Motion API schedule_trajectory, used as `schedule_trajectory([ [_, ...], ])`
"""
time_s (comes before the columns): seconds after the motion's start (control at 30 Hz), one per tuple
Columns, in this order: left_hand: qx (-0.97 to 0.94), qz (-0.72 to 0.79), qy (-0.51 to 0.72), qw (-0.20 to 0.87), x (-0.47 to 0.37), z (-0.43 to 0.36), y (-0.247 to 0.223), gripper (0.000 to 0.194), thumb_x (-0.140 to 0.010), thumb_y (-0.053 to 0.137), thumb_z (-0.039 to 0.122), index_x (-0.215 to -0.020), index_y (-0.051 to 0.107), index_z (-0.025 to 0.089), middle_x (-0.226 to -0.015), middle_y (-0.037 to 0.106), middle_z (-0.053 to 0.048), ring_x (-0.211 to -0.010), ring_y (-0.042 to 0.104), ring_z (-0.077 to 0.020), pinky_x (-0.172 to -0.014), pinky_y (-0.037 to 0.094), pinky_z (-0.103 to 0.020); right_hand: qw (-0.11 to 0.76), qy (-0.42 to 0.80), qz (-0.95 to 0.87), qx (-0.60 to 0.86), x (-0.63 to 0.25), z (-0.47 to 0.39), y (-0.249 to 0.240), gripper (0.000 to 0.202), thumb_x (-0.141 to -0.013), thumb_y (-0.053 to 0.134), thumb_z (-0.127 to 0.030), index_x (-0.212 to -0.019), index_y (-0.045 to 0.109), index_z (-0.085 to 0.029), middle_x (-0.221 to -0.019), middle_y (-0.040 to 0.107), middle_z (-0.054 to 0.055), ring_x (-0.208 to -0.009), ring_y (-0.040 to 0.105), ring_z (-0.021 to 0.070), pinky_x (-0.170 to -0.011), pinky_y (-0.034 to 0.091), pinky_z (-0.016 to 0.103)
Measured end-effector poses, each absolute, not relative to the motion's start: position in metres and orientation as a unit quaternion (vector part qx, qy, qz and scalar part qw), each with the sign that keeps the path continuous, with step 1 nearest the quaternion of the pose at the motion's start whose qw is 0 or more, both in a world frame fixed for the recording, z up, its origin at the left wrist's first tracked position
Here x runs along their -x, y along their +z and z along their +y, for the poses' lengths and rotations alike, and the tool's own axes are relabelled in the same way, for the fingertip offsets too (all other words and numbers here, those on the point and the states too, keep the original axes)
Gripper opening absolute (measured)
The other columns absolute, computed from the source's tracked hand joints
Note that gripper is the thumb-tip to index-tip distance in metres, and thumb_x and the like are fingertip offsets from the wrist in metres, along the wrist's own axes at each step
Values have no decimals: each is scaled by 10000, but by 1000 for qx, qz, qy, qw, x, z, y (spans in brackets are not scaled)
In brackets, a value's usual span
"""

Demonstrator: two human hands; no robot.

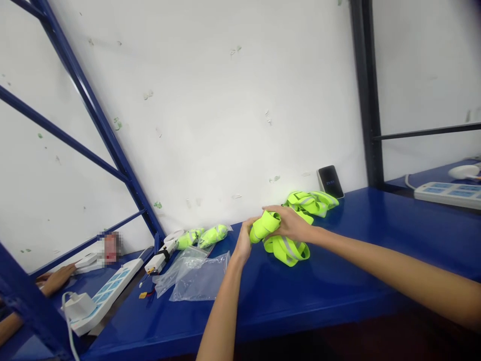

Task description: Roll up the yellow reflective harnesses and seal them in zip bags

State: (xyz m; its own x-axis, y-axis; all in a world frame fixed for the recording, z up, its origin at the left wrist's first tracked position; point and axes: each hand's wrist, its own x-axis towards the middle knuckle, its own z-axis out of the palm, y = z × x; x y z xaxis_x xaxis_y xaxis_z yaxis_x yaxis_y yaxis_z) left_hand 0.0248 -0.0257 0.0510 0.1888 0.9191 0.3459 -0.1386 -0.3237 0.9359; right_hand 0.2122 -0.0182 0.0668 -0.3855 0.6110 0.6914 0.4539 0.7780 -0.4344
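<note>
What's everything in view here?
rolled strap: 1, neon yellow, between hands
loose straps: uncountable, neon yellow-grey, beside roll
bagged bundles: 2, neon yellow, near wall
flat bags: several, clear, centre-left
pack: 1, white, black band, table's left
connector: 1, yellow, table's left edge
upright device: 1, black, by wall
power strips: 2, white-blue, both sides
plug: 1, white, left strip
blurred thing: 1, reddish, left
tabletops: 3, blue, left, centre, right
wall: white, behind
frame: blue, left
post: 1, black, right
co-worker's hand: 1, left
left hand: 1, on roll
right hand: 1, on roll

hands hold yellow-green roll | clear bags on blue table | device near wall
</note>
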Motion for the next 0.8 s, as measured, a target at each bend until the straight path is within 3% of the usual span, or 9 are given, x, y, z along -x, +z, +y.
schedule_trajectory([
  [0.1, -670, 347, 527, 391, -18, -29, 42, 411, -855, 493, 497, -1016, 664, 160, -1040, 677, -64, -1039, 572, -228, -958, 408, -360, 439, 145, -825, 324, -213, -17, 71, 414, -596, 790, -437, -897, 695, -169, -824, 723, 41, -734, 645, 227, -619, 466, 288],
  [0.27, -671, 362, 590, 266, -23, -44, 33, 473, -945, 355, 505, -1194, 583, 174, -1138, 629, -81, -1073, 563, -219, -986, 386, -359, 416, 195, -824, 332, -214, -19, 78, 305, -565, 800, -431, -676, 695, -167, -625, 681, 2, -581, 586, 174, -496, 395, 246],
  [0.37, -667, 368, 620, 186, -29, -52, 33, 541, -898, 495, 490, -1370, 429, 234, -1326, 522, -100, -1206, 497, -237, -1029, 354, -373, 460, 227, -770, 378, -216, -14, 75, 335, -599, 769, -490, -636, 671, -172, -564, 640, 2, -553, 563, 169, -467, 380, 249],
  [0.43, -674, 347, 613, 223, -35, -53, 31, 721, -837, 609, 469, -1450, 286, 269, -1430, 429, -113, -1303, 426, -252, -1060, 338, -385, 492, 249, -730, 404, -216, -10, 72, 366, -611, 754, -528, -657, 668, -176, -568, 638, 10, -571, 577, 185, -466, 395, 255],
  [0.53, -656, 299, 588, 367, -45, -49, 27, 988, -757, 720, 430, -1495, 78, 292, -1461, 400, -134, -1330, 418, -258, -1067, 357, -404, 519, 264, -696, 420, -211, -11, 68, 405, -627, 736, -562, -693, 674, -168, -605, 656, 31, -617, 606, 213, -495, 433, 275],
  [0.57, -647, 282, 581, 405, -49, -47, 25, 1027, -727, 751, 420, -1492, 79, 285, -1446, 422, -139, -1311, 445, -261, -1057, 376, -406, 529, 267, -691, 414, -207, -14, 68, 409, -639, 728, -563, -722, 682, -165, -644, 672, 38, -651, 620, 223, -523, 453, 281],
  [0.63, -641, 266, 563, 449, -55, -44, 21, 975, -660, 804, 399, -1449, 253, 242, -1380, 501, -141, -1250, 506, -274, -1036, 409, -411, 553, 273, -686, 386, -198, -20, 71, 407, -673, 711, -554, -798, 698, -167, -759, 707, 50, -743, 643, 237, -603, 488, 292],
  [0.7, -648, 275, 542, 460, -59, -42, 19, 805, -613, 833, 357, -1313, 471, 192, -1276, 591, -133, -1186, 555, -280, -1033, 415, -420, 574, 285, -684, 350, -188, -27, 75, 399, -706, 691, -546, -848, 696, -173, -846, 718, 55, -807, 647, 239, -666, 502, 298],
  [0.8, -657, 297, 541, 434, -58, -43, 17, 571, -609, 827, 278, -1127, 610, 175, -1149, 661, -113, -1116, 592, -272, -1024, 414, -429, 589, 313, -675, 316, -177, -34, 78, 390, -730, 669, -552, -820, 665, -172, -822, 709, 50, -779, 642, 227, -659, 503, 297],
])
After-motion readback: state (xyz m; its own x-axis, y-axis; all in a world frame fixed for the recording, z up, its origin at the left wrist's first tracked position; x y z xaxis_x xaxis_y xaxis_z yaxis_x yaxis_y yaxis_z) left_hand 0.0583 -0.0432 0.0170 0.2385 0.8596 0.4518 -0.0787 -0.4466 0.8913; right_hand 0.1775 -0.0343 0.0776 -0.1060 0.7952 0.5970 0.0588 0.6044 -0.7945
